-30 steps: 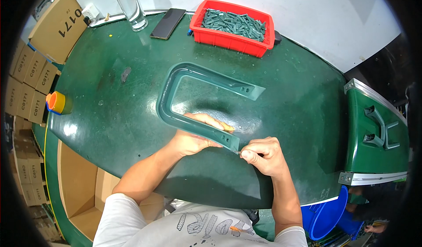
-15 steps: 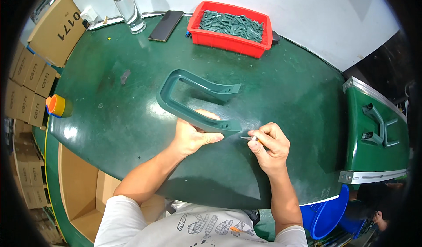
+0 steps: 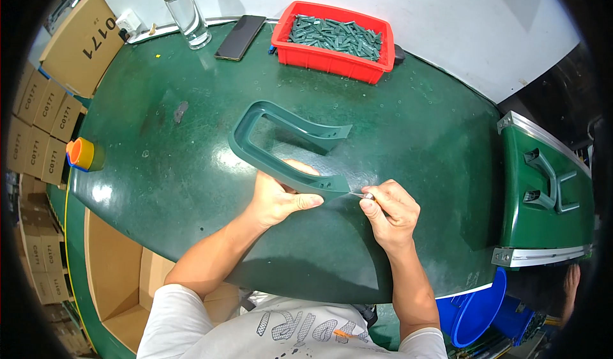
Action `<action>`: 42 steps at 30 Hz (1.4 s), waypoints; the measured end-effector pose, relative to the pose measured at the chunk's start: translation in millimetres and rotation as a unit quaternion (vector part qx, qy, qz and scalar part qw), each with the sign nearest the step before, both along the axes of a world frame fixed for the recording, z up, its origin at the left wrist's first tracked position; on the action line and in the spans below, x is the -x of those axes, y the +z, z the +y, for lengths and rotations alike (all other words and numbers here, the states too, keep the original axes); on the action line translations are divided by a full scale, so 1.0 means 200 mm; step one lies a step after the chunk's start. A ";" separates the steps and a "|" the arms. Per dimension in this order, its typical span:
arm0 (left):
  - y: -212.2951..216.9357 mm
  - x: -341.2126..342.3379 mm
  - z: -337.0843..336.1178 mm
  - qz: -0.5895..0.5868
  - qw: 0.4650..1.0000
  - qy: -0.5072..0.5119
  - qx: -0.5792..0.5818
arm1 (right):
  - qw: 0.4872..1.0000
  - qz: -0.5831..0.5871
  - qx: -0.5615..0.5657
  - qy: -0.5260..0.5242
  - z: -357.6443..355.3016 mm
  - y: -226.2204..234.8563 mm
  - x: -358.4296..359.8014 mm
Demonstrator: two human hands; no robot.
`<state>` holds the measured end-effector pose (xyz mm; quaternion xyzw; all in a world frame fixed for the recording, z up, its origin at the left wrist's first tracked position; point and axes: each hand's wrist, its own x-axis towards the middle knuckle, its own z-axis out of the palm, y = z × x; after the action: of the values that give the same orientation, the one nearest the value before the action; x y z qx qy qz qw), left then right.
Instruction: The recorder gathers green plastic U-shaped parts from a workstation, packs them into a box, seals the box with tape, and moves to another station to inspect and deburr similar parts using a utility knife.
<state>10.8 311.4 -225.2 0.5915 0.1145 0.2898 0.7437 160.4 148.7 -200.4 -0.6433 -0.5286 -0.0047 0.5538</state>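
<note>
My left hand (image 3: pixel 279 199) is closed around the near arm of a green U-shaped plastic part (image 3: pixel 246 143), holding it above the table. Its curved end lies to the left, and both arm ends point right. Small holes show near the tip of the near arm. Between the thumb and fingers of my right hand (image 3: pixel 394 213) is a small craft knife (image 3: pixel 368 197) with a thin pointed blade. Most of its handle is hidden in the hand. The blade tip is at the near arm's end edge, seemingly touching it.
On the green table (image 3: pixel 159 186) stand a red bin (image 3: pixel 332 70) of small green pieces, a phone (image 3: pixel 241 38), a glass bottle (image 3: pixel 190 20) and an orange roll (image 3: pixel 82 153). Cardboard boxes (image 3: pixel 38 116) line the left. A blue bin (image 3: pixel 476 308) and another person's hand (image 3: pixel 571 281) are right.
The knife's tip has come up against the end of the near arm, its blade turning slightly. The green part has tilted a little. At the far right, another person's hand has moved upward.
</note>
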 end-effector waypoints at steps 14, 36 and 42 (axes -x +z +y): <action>0.02 0.02 0.01 0.008 0.999 -0.019 -0.047 | 0.995 -0.024 0.033 -0.091 -0.01 0.03 0.01; 0.08 -0.09 -0.16 -0.024 0.999 -0.010 -0.028 | 0.845 0.517 0.125 0.041 -0.06 0.10 -0.03; 0.03 -0.05 -0.13 -0.076 0.992 0.008 -0.104 | 0.911 0.372 0.166 0.064 -0.03 0.08 0.07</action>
<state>20.0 285.5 -218.5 0.6410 0.0316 0.3503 0.6822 145.8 142.8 -184.0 -0.6460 -0.3173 0.3582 0.5947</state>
